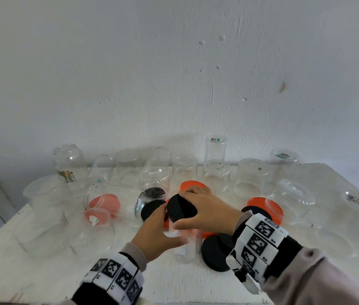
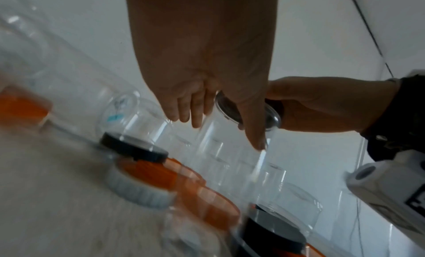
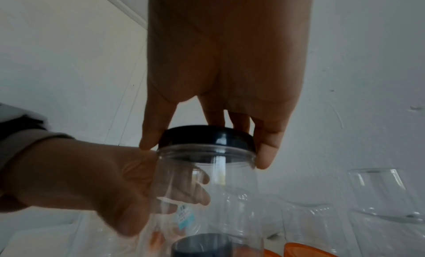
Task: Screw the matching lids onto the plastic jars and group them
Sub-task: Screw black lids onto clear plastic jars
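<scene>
- The clear jar (image 3: pixel 207 188) is a see-through plastic cylinder with a small blue-and-white label, held up over the white surface (image 1: pixel 42 271).
- The left hand (image 1: pixel 154 234) has its grip wrapped round the jar's body.
- The right hand (image 1: pixel 204 208) grips the smooth black lid (image 3: pixel 207 137) sitting on the jar's mouth.

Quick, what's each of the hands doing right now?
Left hand: wrapped round the clear jar, holding it.
Right hand: gripping the black lid on that jar.
</scene>
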The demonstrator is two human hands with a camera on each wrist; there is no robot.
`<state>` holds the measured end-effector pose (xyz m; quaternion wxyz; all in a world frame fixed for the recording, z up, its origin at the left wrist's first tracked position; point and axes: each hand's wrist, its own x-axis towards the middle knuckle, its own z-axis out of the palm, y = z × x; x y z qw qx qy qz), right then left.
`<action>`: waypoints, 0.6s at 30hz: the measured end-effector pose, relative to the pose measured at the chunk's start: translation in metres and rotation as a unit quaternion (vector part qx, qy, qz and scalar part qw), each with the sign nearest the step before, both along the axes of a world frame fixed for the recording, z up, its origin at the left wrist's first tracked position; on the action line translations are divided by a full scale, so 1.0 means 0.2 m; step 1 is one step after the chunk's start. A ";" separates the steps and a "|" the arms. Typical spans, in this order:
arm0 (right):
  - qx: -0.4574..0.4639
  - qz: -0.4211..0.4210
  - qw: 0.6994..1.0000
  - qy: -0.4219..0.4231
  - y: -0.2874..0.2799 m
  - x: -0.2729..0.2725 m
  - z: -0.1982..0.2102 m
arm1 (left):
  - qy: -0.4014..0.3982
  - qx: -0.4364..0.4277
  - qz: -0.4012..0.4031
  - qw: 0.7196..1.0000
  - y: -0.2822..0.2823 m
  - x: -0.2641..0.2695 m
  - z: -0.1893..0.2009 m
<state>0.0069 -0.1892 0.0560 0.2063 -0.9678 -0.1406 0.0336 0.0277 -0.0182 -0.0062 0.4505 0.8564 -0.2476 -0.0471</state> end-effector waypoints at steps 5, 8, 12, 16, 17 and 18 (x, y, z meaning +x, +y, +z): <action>0.078 -0.024 0.996 -0.035 -0.12 -0.05 0.09 | -0.082 0.286 -0.016 0.955 0.14 0.16 0.09; 0.129 -0.094 0.980 -0.117 -0.29 -0.09 0.23 | -0.068 0.464 0.022 0.883 0.17 0.25 0.12; 0.161 -0.208 0.935 -0.239 -0.62 -0.11 0.44 | -0.031 0.558 0.058 0.827 0.19 0.30 0.15; 0.102 -0.363 0.874 -0.306 -1.00 -0.07 0.55 | -0.046 0.593 0.060 0.802 0.18 0.33 0.15; 0.098 -0.404 0.858 -0.300 -1.08 -0.05 0.56 | -0.055 0.595 0.062 0.800 0.17 0.33 0.15; 0.095 -0.440 0.845 -0.290 -1.16 -0.03 0.55 | -0.064 0.595 0.063 0.798 0.17 0.33 0.15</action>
